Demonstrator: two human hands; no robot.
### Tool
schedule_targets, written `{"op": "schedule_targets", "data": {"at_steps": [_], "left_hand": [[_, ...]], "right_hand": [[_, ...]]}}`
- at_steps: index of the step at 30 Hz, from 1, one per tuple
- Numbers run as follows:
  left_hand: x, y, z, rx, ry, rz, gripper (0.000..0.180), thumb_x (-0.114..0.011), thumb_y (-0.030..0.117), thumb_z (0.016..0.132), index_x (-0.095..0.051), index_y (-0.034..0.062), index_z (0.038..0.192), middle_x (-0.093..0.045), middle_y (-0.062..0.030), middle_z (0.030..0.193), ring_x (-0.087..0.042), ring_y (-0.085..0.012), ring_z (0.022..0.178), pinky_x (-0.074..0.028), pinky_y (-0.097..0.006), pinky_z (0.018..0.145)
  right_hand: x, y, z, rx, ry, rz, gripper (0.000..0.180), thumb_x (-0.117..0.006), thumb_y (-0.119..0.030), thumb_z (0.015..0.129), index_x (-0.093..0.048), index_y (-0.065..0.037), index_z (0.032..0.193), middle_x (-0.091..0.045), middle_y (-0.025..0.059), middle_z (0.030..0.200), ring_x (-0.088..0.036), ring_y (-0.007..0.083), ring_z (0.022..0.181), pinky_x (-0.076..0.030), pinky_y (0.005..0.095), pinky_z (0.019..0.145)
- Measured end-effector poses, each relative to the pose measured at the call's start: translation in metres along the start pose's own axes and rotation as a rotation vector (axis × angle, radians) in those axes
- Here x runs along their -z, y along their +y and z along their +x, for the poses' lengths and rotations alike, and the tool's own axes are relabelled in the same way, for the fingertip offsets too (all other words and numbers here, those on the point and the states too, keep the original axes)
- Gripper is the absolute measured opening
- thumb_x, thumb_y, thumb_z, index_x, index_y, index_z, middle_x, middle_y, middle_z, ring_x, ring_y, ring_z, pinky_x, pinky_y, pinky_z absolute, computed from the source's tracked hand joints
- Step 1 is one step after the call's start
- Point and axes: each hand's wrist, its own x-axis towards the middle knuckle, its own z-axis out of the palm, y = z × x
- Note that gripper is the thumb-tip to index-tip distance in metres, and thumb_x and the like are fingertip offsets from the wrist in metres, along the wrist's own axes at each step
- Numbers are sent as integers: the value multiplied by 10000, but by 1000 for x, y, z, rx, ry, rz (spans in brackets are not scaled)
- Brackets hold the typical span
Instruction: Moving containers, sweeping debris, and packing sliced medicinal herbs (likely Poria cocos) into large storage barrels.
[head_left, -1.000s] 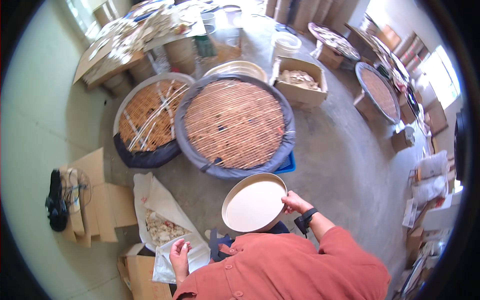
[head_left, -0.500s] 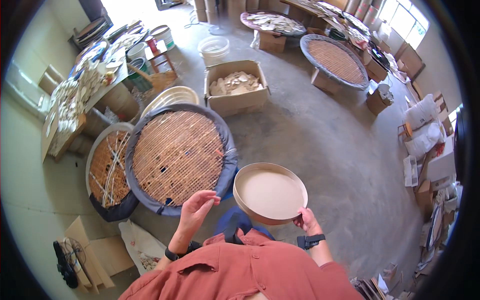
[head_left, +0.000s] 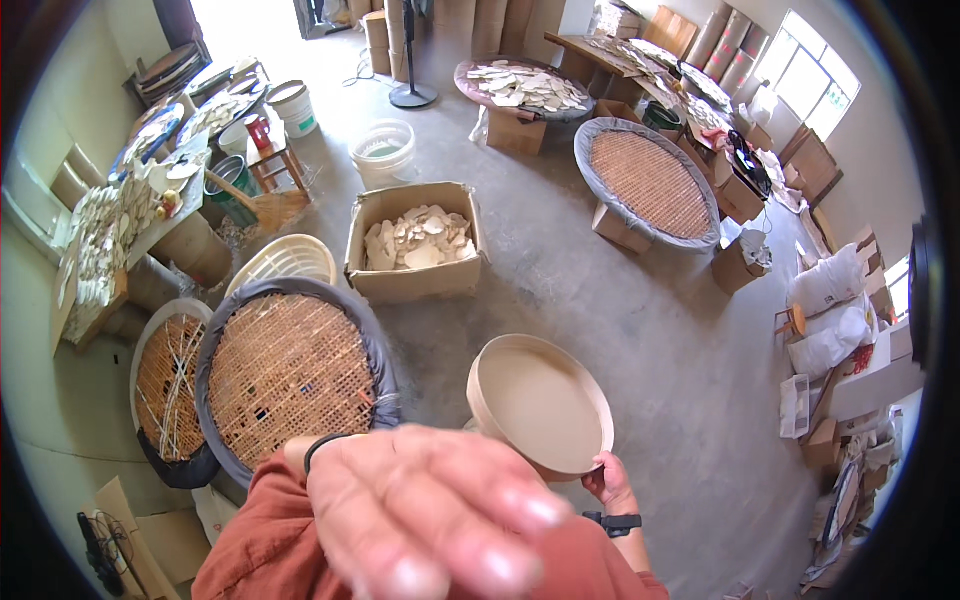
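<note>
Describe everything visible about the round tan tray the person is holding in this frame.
The round tan shallow tray looks like a plain wood or fibre disc with a low upright rim all round. It is empty, its smooth inner face turned up and tilted toward the camera. The right hand grips its lower right rim, fingers curled over the edge, holding it above the grey concrete floor. The blurred left hand, raised near the lens, does not touch it.

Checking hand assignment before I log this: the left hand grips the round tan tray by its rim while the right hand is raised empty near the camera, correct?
Not quite. In the head view the right hand grips the round tan tray by its rim, and the left hand is raised empty near the camera.
</note>
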Motion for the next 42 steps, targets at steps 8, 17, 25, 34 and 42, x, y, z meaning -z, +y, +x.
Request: {"op": "schedule_targets", "data": {"at_steps": [8, 17, 25, 34, 42], "left_hand": [[32, -208, 140, -203, -125, -236, 477, -627, 186, 820, -452, 163, 1263, -541, -9, 1212, -424, -320, 1194, -343, -479, 970], [165, -426, 263, -59, -286, -214, 395, -552, 274, 858, -460, 163, 1226, -599, -87, 1025, -564, -271, 995, -449, -526, 826], [397, -569, 218, 1024, 450, 487, 409, -546, 82, 863, -425, 13, 1248, -550, -64, 1067, -517, -120, 1010, -414, -267, 878], [596, -597, -5, 1268, 1358, 758, 324, -639, 146, 783, -550, -10, 1054, -621, -92, 866, -607, -162, 747, -509, -289, 659], [765, -676, 109, 1489, 1179, 797, 409, -614, 233, 773, -554, 3, 1105, -635, -108, 915, -609, -152, 803, -493, -283, 705]], "right_hand": [[38, -181, 84, 95, 127, 53, 167, -463, -208, 746, -561, -73, 762, -558, 29, 558, -499, 147, 396, -377, 238, 338], [62, -411, 259, 236, 112, -40, 168, -471, -208, 749, -553, -62, 764, -550, 35, 550, -485, 148, 370, -352, 242, 307], [5, -634, 413, 219, -50, -166, 131, -481, -181, 737, -525, -80, 808, -568, 45, 618, -523, 160, 420, -398, 241, 350], [-193, -830, 671, -57, -414, -117, 283, -454, -161, 742, -523, -72, 1003, -615, 40, 794, -554, 153, 535, -441, 246, 418], [-419, -1006, 817, -150, -570, -154, 402, -433, -153, 732, -482, -50, 1118, -620, 64, 886, -612, 194, 662, -489, 274, 497]]}}
